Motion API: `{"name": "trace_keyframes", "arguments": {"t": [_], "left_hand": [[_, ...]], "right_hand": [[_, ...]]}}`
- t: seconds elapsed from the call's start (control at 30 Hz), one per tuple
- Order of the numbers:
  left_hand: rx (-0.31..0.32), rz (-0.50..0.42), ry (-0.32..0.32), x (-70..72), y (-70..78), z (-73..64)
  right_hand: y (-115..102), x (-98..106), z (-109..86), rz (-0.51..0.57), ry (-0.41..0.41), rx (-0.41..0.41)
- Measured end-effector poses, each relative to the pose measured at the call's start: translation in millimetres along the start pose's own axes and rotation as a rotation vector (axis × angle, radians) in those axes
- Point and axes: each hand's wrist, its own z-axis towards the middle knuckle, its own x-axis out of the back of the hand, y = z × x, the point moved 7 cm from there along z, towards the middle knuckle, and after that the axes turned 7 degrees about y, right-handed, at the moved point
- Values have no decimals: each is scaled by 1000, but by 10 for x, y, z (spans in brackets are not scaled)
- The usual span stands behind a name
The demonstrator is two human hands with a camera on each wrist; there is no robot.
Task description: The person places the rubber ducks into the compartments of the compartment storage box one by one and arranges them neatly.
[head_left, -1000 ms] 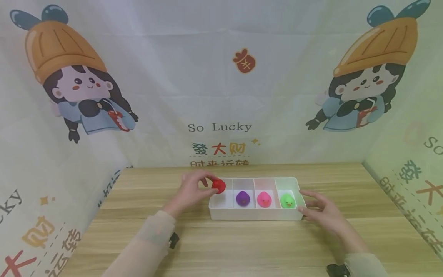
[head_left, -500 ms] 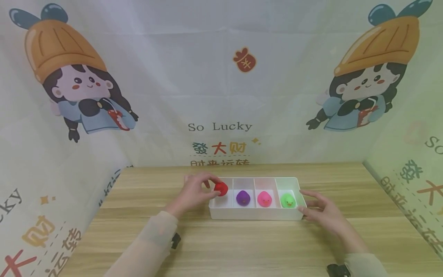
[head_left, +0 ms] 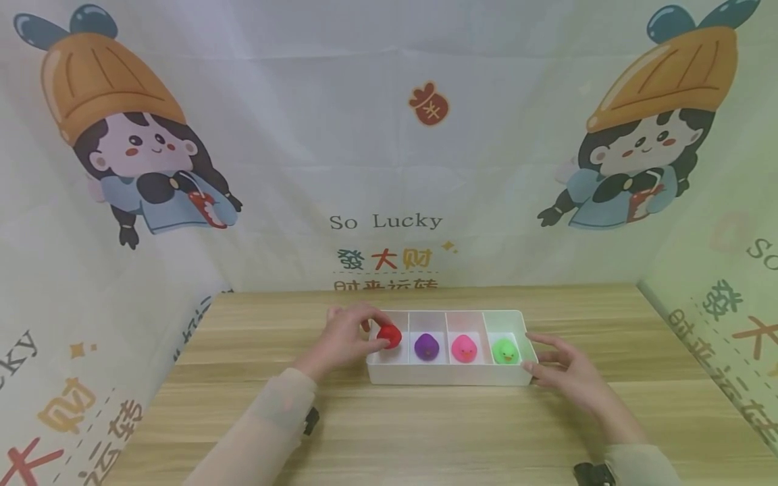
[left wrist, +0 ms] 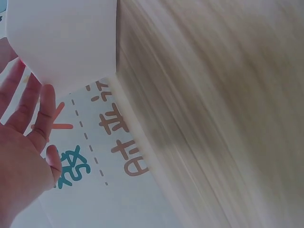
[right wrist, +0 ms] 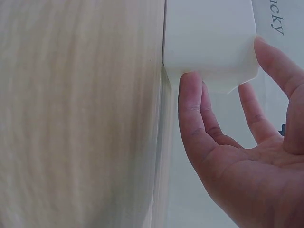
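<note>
My left hand (head_left: 345,342) pinches a small red toy duck (head_left: 391,336) between thumb and fingers, inside the leftmost compartment of a long white divided box (head_left: 446,375). A purple toy duck (head_left: 427,347), a pink one (head_left: 464,349) and a light green one (head_left: 505,352) sit in the other compartments, one in each. At the box's right end, my right hand (head_left: 565,371) holds the wall, thumb at the near corner and fingers spread along the side. In the right wrist view the fingertips (right wrist: 191,83) touch the end wall. The left wrist view mostly hides the red duck behind the box.
The box stands on a wood-grain table (head_left: 425,439) toward its far edge. Behind and on both sides hangs a pale printed cloth (head_left: 389,155) with cartoon figures and lettering. Each wrist carries a small black device.
My left hand has brought the red toy duck slightly right and down, deeper into the leftmost compartment. The right hand and the box have stayed in place.
</note>
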Motion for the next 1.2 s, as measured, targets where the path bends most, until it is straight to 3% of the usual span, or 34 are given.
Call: {"name": "trace_keyframes", "arguments": {"t": [0.17, 0.4, 0.6, 0.87, 1.2], "left_hand": [[14, 32, -19, -46, -13, 11], [81, 39, -61, -119, -48, 13], [77, 59, -80, -135, -3, 43], [92, 90, -155, -191, 16, 80], [76, 146, -171, -237, -3, 110]], "right_hand": [[2, -5, -7, -9, 2, 2], [-8, -3, 0, -18, 2, -1], [9, 1, 9, -10, 7, -2], [31, 5, 15, -13, 6, -12], [33, 5, 20, -5, 4, -11]]}}
